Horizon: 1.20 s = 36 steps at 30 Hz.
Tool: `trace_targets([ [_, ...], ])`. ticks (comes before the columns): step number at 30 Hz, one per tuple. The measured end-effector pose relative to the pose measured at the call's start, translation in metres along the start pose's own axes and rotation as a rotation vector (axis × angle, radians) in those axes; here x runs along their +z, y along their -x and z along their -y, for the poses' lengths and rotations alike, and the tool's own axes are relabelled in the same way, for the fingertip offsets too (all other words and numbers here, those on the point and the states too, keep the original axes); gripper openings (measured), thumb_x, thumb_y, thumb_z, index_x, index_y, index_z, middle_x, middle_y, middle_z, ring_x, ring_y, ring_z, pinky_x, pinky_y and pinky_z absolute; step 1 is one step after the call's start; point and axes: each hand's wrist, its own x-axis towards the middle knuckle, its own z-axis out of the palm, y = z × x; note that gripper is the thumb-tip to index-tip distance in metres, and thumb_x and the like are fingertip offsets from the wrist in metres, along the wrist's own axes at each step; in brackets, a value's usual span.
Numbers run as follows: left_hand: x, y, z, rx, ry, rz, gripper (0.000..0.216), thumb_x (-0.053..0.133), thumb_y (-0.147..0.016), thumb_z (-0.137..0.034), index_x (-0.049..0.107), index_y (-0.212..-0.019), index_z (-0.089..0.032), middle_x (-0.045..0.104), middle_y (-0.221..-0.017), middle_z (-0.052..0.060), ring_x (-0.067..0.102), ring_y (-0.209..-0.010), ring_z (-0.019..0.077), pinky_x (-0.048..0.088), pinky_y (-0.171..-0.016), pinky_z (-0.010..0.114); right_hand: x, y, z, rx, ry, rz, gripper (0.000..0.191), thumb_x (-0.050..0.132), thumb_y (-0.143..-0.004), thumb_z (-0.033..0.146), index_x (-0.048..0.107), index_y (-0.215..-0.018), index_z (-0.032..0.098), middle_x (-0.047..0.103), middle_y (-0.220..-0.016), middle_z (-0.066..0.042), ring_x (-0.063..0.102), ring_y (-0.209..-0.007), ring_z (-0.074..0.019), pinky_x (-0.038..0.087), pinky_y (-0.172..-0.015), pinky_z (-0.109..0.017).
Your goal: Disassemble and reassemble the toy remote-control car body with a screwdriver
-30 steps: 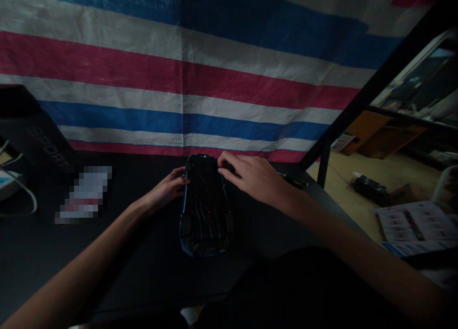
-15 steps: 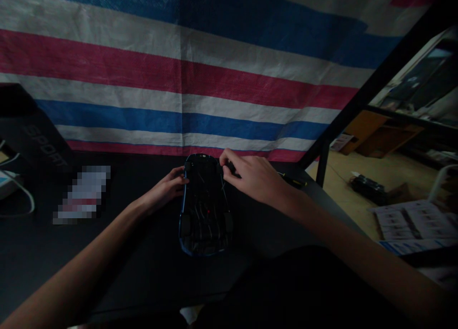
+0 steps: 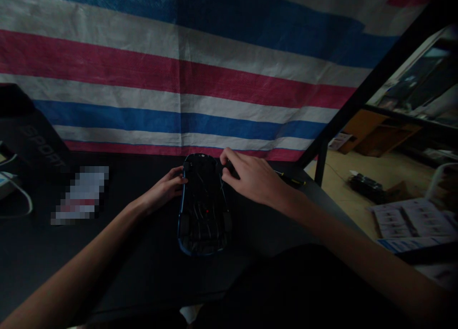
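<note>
A toy car (image 3: 203,205) with blue body edges lies upside down on the black table, its dark underside and wheels facing up. My left hand (image 3: 166,188) grips its left flank near the upper wheel, fingertips against the edge. At the upper right wheel area, my right hand (image 3: 248,176) is closed in a pinch, thumb and forefinger beside the car's edge. Something dark shows between those fingers, too dim to make out. Behind the right hand lies a thin tool with yellow marks (image 3: 295,181), partly hidden.
A blurred-out pale item (image 3: 82,195) lies left of the car. Farther left stand a dark box (image 3: 39,143) lettered SPORT and a white cable (image 3: 26,195). A striped sheet (image 3: 179,80) hangs behind the table (image 3: 143,262). A black frame post (image 3: 321,164) rises at right.
The view has shifted very slightly. Both hands stay at the car in nearly the same pose, and the car has not visibly moved on the table.
</note>
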Motion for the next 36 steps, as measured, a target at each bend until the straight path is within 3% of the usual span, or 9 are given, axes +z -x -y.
trace_targets([
  [4, 0.0003, 0.0001, 0.0000, 0.012, -0.012, 0.002, 0.066, 0.083, -0.081, -0.031, 0.055, -0.141, -0.023, 0.070, -0.136, 0.011, 0.067, -0.130, 0.0310, 0.048, -0.116, 0.049, 0.0033, -0.0012, -0.0012, -0.036, -0.010, 0.012, 0.025, 0.045, -0.106, 0.034, 0.060, -0.121, 0.022, 0.075, -0.093, -0.004, 0.067, -0.077, -0.0195, 0.032, -0.064, -0.034],
  [10, -0.0023, -0.0020, 0.0023, 0.019, -0.038, -0.005, 0.066, 0.083, -0.080, -0.032, 0.056, -0.140, -0.025, 0.071, -0.134, 0.011, 0.068, -0.129, 0.0329, 0.051, -0.113, 0.052, 0.0055, -0.0035, -0.0021, 0.133, 0.119, 0.003, 0.031, 0.052, -0.109, 0.050, 0.068, -0.103, 0.023, 0.068, -0.072, -0.001, 0.060, -0.065, -0.0183, 0.022, -0.061, -0.033],
  [15, -0.0018, -0.0017, 0.0012, 0.014, -0.020, -0.017, 0.063, 0.084, -0.079, -0.032, 0.058, -0.137, -0.025, 0.069, -0.139, 0.011, 0.064, -0.135, 0.0340, 0.048, -0.116, 0.053, 0.0014, -0.0015, 0.0019, 0.134, 0.079, 0.005, 0.032, 0.046, -0.110, 0.048, 0.066, -0.104, 0.023, 0.070, -0.078, -0.002, 0.062, -0.070, -0.0191, 0.023, -0.062, -0.034],
  [18, -0.0017, -0.0022, 0.0014, 0.013, -0.004, -0.014, 0.062, 0.084, -0.079, -0.032, 0.059, -0.135, -0.025, 0.071, -0.136, 0.011, 0.066, -0.133, 0.0329, 0.049, -0.115, 0.050, -0.0004, 0.0002, 0.0053, 0.091, 0.030, 0.000, 0.024, 0.049, -0.103, 0.042, 0.061, -0.110, 0.023, 0.073, -0.086, -0.003, 0.063, -0.072, -0.0199, 0.027, -0.063, -0.035],
  [21, -0.0007, -0.0020, 0.0013, 0.022, -0.022, -0.017, 0.064, 0.084, -0.078, -0.032, 0.059, -0.136, -0.024, 0.071, -0.135, 0.011, 0.066, -0.132, 0.0331, 0.051, -0.113, 0.050, 0.0011, 0.0011, 0.0045, 0.043, 0.005, -0.004, 0.027, 0.052, -0.097, 0.035, 0.057, -0.121, 0.022, 0.075, -0.097, -0.005, 0.066, -0.076, -0.0207, 0.032, -0.065, -0.035],
  [25, 0.0017, -0.0001, -0.0003, 0.033, -0.035, -0.017, 0.062, 0.083, -0.079, -0.031, 0.059, -0.136, -0.024, 0.069, -0.139, 0.012, 0.066, -0.133, 0.0328, 0.051, -0.113, 0.049, 0.0045, 0.0007, -0.0021, 0.037, -0.018, 0.039, 0.028, 0.048, -0.103, 0.033, 0.057, -0.127, 0.023, 0.075, -0.094, -0.004, 0.066, -0.074, -0.0190, 0.034, -0.065, -0.034],
  [31, -0.0003, -0.0015, 0.0008, 0.029, -0.020, -0.017, 0.061, 0.083, -0.079, -0.030, 0.059, -0.135, -0.024, 0.070, -0.138, 0.011, 0.066, -0.132, 0.0320, 0.051, -0.114, 0.049, 0.0013, -0.0013, -0.0017, 0.098, 0.022, 0.025, 0.023, 0.060, -0.105, 0.046, 0.067, -0.106, 0.024, 0.070, -0.076, 0.000, 0.060, -0.067, -0.0169, 0.027, -0.062, -0.032],
  [36, -0.0035, -0.0036, 0.0028, 0.018, -0.016, -0.005, 0.063, 0.084, -0.079, -0.032, 0.059, -0.136, -0.026, 0.069, -0.141, 0.010, 0.063, -0.136, 0.0330, 0.050, -0.116, 0.049, -0.0040, -0.0003, 0.0044, 0.140, 0.109, -0.009, 0.035, 0.043, -0.110, 0.045, 0.067, -0.099, 0.023, 0.073, -0.081, -0.004, 0.063, -0.070, -0.0194, 0.024, -0.062, -0.035],
])
